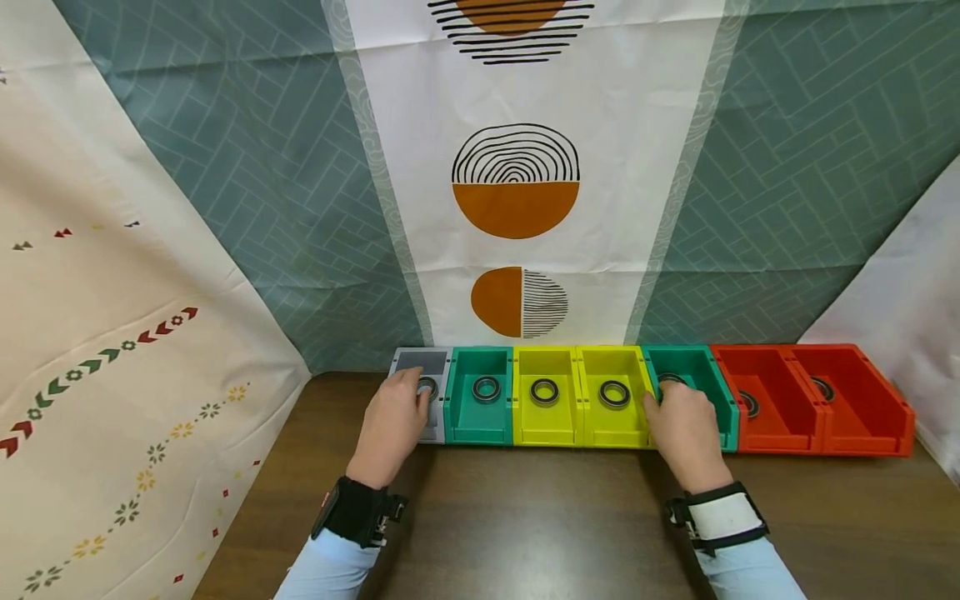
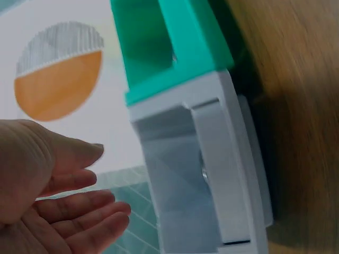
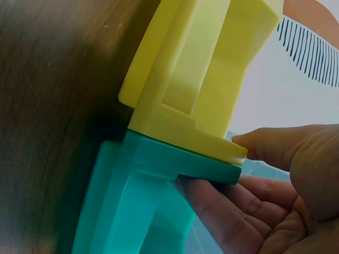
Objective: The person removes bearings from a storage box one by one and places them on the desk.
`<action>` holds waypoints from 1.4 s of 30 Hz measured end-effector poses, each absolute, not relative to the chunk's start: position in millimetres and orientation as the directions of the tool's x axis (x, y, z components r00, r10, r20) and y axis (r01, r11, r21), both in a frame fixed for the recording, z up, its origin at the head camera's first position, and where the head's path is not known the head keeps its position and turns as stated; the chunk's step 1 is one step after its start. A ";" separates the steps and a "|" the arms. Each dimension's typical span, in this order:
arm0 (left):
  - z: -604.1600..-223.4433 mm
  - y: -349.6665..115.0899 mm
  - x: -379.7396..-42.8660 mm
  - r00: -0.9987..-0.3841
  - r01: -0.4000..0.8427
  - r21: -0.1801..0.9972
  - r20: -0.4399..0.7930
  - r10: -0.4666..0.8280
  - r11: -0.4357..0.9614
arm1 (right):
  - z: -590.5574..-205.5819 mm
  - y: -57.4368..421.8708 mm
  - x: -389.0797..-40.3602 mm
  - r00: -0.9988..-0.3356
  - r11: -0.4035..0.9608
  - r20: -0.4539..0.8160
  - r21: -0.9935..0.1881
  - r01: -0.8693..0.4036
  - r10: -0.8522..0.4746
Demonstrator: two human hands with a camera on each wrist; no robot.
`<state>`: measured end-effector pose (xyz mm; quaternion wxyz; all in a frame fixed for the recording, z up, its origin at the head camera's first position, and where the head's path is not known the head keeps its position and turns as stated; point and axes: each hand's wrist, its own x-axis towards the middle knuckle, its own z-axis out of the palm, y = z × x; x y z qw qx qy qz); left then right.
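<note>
My left hand (image 1: pixel 392 425) hovers at the grey bin (image 1: pixel 437 360), its fingers loosely bent beside a bearing (image 1: pixel 434 387). In the left wrist view that hand holds nothing, with a gap between thumb and fingers. My right hand (image 1: pixel 686 429) straddles the joined side walls of the right yellow bin (image 1: pixel 611 367) and the right green bin (image 3: pixel 159 159). In the right wrist view the thumb (image 3: pixel 265 145) lies against the yellow wall, and the forefinger (image 3: pixel 209 209) reaches inside the green one, pinching both. Partly hidden by this hand is a bearing (image 1: pixel 670 378) in the green bin.
The bins form one row along the back of the wooden table (image 1: pixel 540 517). A left green bin (image 1: pixel 480 360), a left yellow bin (image 1: pixel 544 362) and two red bins (image 1: pixel 855 367) each hold a bearing. Patterned cloth (image 1: pixel 615 208) hangs directly behind.
</note>
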<state>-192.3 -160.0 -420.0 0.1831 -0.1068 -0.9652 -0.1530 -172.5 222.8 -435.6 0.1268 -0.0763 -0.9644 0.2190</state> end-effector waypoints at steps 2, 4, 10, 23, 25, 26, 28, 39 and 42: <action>-423.7 -162.6 -198.9 -0.927 0.244 0.279 0.349 0.139 0.929 | -435.4 222.6 -174.4 -0.960 0.888 0.190 -0.449 0.101 0.205; -428.3 -164.4 -205.0 -0.943 0.228 0.306 0.304 0.133 0.924 | -434.7 222.4 -176.0 -0.964 0.882 0.167 -0.458 0.109 0.205; -441.9 -165.4 -220.0 -0.977 0.176 0.337 0.177 0.122 0.925 | -433.4 223.4 -179.7 -0.975 0.870 0.098 -0.475 0.131 0.200; -462.1 -162.4 -238.1 -0.992 0.123 0.299 0.064 0.109 0.946 | -428.0 224.3 -180.3 -0.971 0.860 -0.036 -0.457 0.226 0.236; -465.1 -161.6 -240.2 -0.994 0.108 0.299 0.039 0.101 0.948 | -428.3 224.1 -180.2 -0.969 0.860 -0.056 -0.452 0.238 0.239; -466.9 -161.3 -241.6 -0.995 0.103 0.296 0.030 0.098 0.950 | -428.5 223.8 -180.1 -0.968 0.860 -0.064 -0.449 0.244 0.242; -470.6 -160.9 -244.7 -0.995 0.098 0.299 0.014 0.099 0.949 | -429.4 223.4 -180.0 -0.965 0.860 -0.080 -0.441 0.258 0.248; -473.4 -162.8 -252.0 -0.991 0.101 0.300 -0.058 0.124 0.949 | -428.2 221.1 -181.7 -0.960 0.858 -0.098 -0.431 0.279 0.263; -469.5 -160.0 -250.3 -0.990 0.096 0.277 -0.072 0.120 0.956 | -427.2 220.9 -181.8 -0.960 0.859 -0.101 -0.429 0.279 0.261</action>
